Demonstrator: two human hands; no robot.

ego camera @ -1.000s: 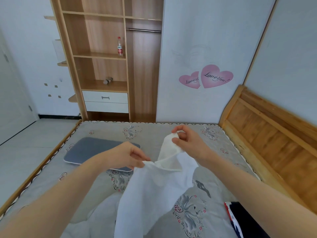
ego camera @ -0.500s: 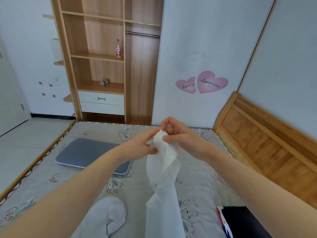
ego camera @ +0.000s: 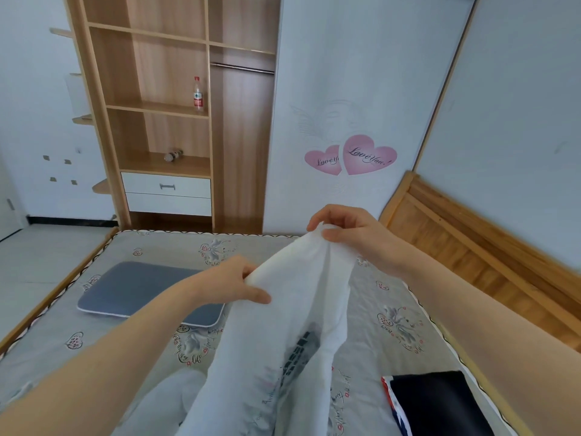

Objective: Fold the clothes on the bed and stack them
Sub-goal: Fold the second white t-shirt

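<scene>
— Both grips are closed on cloth: our right hand [ego camera: 352, 232] pinches the top edge of the white garment [ego camera: 292, 325] between thumb and fingertips, and our left hand [ego camera: 234, 283] pinches the same edge lower and to the left.

— So we hold it up off the bed [ego camera: 393, 309]?

— Its upper part, yes. It hangs from our two hands in a long drape, with dark print showing through the fabric near the middle. Its lower end runs out of view at the bottom, so we cannot tell whether it touches the mattress.

— What else do we have on the bed?

— A dark folded garment [ego camera: 440, 404] with a red, white and blue edge lies at the lower right, near the wooden headboard [ego camera: 490, 243]. A pale piece of cloth [ego camera: 169, 401] lies bunched just left of the hanging garment. A blue-grey pillow [ego camera: 138, 287] lies flat further back on the left.

— And beyond?

— An open wooden wardrobe [ego camera: 239, 146], with a bottle [ego camera: 198, 94] standing on one shelf.
</scene>
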